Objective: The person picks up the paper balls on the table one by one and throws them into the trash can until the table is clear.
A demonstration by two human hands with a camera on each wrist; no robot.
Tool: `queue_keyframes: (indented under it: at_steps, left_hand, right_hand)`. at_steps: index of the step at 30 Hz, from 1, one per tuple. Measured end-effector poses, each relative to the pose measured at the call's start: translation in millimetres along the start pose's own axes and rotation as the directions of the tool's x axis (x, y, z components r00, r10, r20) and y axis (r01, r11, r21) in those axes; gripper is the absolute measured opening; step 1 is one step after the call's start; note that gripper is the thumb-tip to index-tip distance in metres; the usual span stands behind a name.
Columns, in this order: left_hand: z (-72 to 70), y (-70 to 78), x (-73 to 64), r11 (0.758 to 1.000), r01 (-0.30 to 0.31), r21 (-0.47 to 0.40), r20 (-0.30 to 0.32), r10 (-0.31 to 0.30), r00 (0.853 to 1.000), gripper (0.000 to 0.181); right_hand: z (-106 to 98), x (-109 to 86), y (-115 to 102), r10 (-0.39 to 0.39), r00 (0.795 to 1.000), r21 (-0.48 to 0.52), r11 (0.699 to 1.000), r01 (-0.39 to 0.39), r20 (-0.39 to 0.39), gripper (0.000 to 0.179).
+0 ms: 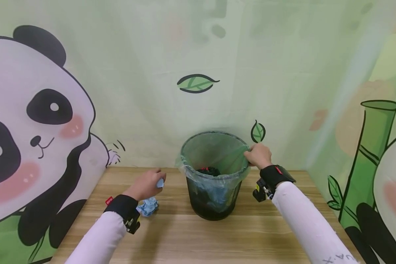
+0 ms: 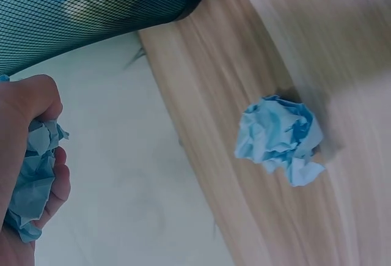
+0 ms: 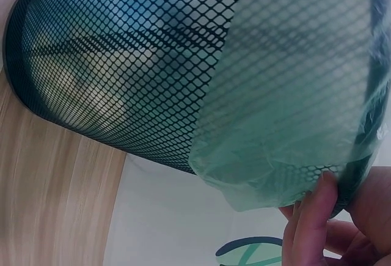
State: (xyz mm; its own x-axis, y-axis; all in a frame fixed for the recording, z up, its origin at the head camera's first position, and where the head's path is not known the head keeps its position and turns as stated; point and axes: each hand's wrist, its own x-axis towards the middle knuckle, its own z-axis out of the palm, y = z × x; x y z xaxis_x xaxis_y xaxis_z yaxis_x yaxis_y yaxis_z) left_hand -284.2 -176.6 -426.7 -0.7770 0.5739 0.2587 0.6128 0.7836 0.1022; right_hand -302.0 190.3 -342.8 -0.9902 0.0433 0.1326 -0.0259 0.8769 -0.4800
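Note:
My left hand (image 1: 148,184) is raised to the left of the bin and grips a crumpled piece of blue paper (image 2: 38,177), its fingers curled round it. Below that hand a second crumpled blue paper ball (image 2: 280,139) lies on the table. A black mesh trash bin (image 1: 214,200) stands upright, lined with a thin green plastic bag (image 3: 269,174) folded over its rim. My right hand (image 1: 260,155) pinches the rim and the bag on the bin's right side, fingers outside. Inside the bin sits something dark with red bits (image 1: 209,171); its kind is unclear.
The wooden table (image 1: 250,234) ends at a backdrop cloth (image 1: 145,110) printed with pandas, leaves and bamboo, close behind the bin. A small red tag (image 1: 109,200) shows beside the left wrist strap.

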Motion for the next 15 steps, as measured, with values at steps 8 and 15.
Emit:
queue_keyframes:
  at_steps: [8, 15]
  left_hand:
    - [-14.1, 1.1, 10.1, 0.999, -0.028, 0.02, 0.006, 0.028, 1.0, 0.023]
    - [-34.4, 1.7, 23.3, 0.998, -0.044, 0.038, -0.013, 0.044, 0.999, 0.025]
  right_hand:
    - [0, -0.7, -1, 0.008, 1.0, 0.01, 1.0, -0.008, 0.006, 0.038]
    - [-1, -1.5, -1, 0.001, 1.0, 0.018, 1.0, -0.001, 0.003, 0.038]
